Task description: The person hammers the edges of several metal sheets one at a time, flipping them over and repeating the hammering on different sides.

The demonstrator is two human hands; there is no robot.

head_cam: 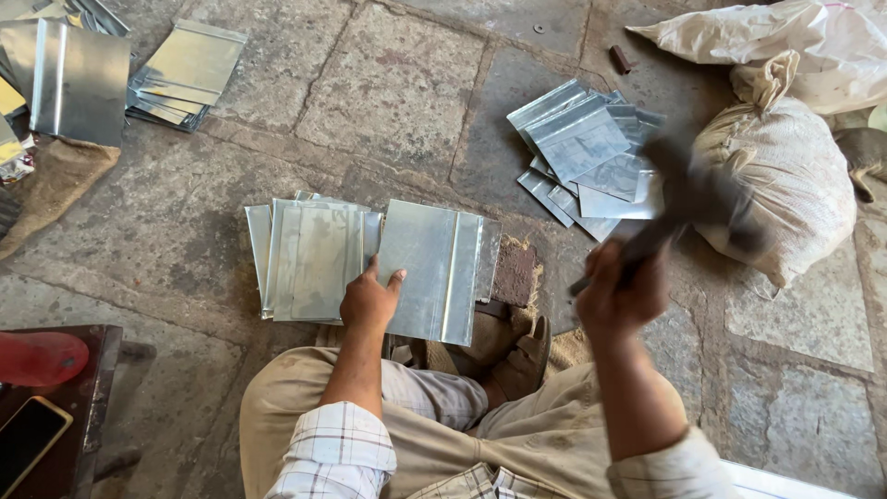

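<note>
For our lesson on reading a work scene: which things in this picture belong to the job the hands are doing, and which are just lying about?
In the job:
- left hand pressing down the folded metal sheet
- right hand gripping the raised, blurred hammer
- sheet stack beside it
- sheet pile near the hammer

Lying about:
- sacks
- phone
- red object
- far sheets

Left hand [368,298] flat, fingers spread; right hand [617,294] fisted, raised.

Place: a floor-level sheet-metal workshop.
Floor: rough stone slabs [388,92], worker seated directly on them.
Materials: stacks of cut, folded metal sheets [587,148].
Tool: a hammer [688,199], blurred.
Storage: stuffed sacks [785,176] alongside.
</note>
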